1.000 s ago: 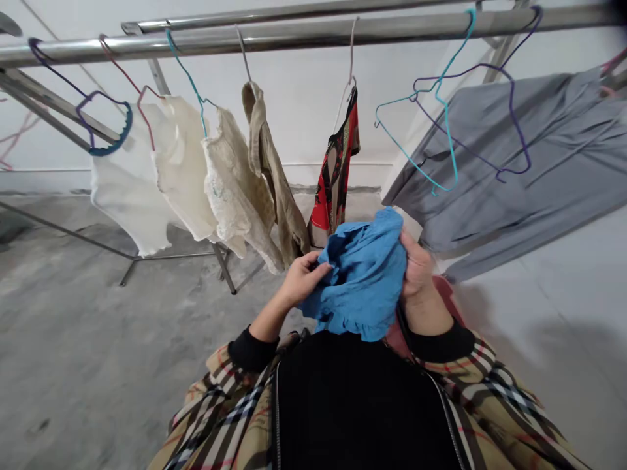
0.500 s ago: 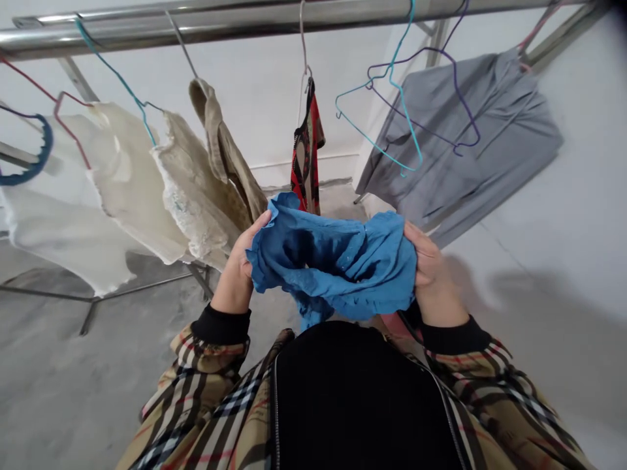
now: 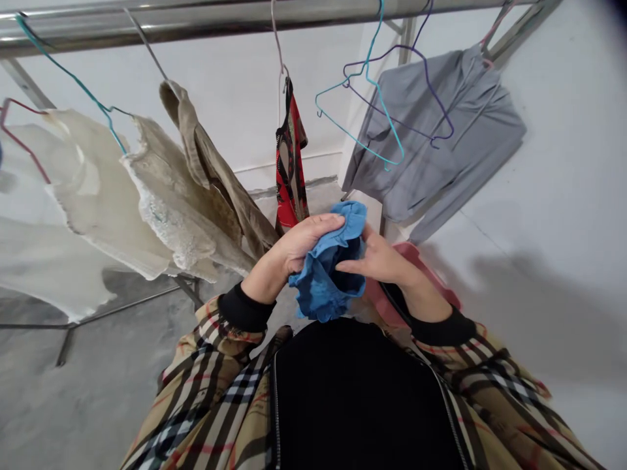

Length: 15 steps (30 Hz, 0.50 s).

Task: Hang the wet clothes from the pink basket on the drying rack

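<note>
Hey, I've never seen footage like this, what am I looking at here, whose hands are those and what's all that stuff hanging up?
There is no machine here. The camera sits on a person's head and looks down, so you see their own arms in plaid sleeves. Their left hand and right hand both grip a bunched blue garment in front of the chest. Above runs a metal clothes rail. On hangers hang cream tops, a tan garment, a red patterned garment and a grey hoodie. A teal hanger and a purple hanger hang bare.

Both hands [image 3: 337, 251] have drawn together, bunching the blue garment [image 3: 326, 277] small.
</note>
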Available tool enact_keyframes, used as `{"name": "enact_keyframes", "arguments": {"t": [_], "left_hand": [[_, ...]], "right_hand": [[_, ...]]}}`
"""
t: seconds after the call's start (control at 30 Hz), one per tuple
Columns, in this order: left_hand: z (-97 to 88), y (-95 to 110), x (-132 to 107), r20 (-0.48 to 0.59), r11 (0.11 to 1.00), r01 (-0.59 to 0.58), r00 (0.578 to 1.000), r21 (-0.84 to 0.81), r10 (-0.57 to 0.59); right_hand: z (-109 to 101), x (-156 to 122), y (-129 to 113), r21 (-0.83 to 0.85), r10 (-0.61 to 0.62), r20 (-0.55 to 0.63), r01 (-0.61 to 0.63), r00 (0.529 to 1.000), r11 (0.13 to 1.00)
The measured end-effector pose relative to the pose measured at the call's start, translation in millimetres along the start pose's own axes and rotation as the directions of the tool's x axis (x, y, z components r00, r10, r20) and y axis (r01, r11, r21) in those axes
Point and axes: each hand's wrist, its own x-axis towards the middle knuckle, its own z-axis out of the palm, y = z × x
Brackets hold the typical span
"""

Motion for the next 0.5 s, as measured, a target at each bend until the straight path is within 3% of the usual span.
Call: {"name": "enact_keyframes", "arguments": {"t": [0.1, 0.17, 0.23, 0.33, 0.4, 0.5], "left_hand": [[7.8, -2, 6, 0.161, 0.994, -0.012, 0.987, 0.105, -0.005], [3.7, -7, 11, 0.153, 0.982, -0.106, 0.985, 0.158, 0.082], [-3.8, -16, 11, 0.043, 0.949, -0.225, 0.974, 0.222, 0.221], [-12.4, -40, -1, -0.192, 0.89, -0.333, 0.895, 0.31, 0.402], [-13.1, -65, -17, -0.276, 0.89, -0.335, 0.864, 0.308, 0.421], [-7.5, -112, -40, -0.266, 0.929, -0.222, 0.915, 0.296, 0.303]], "right_hand": [[18, 5, 4, 0.048, 0.048, 0.081, -0.052, 0.996, 0.997], [23, 7, 8, 0.121, 0.122, 0.053, -0.128, 0.991, 0.984], [23, 9, 10, 0.264, 0.24, 0.0, -0.231, 0.971, 0.936], [19, 15, 10, 0.498, 0.413, -0.106, -0.311, 0.905, 0.81], [14, 20, 8, 0.582, 0.467, -0.186, -0.286, 0.864, 0.761], [11, 24, 2, 0.602, 0.461, -0.24, -0.241, 0.854, 0.761]]}}
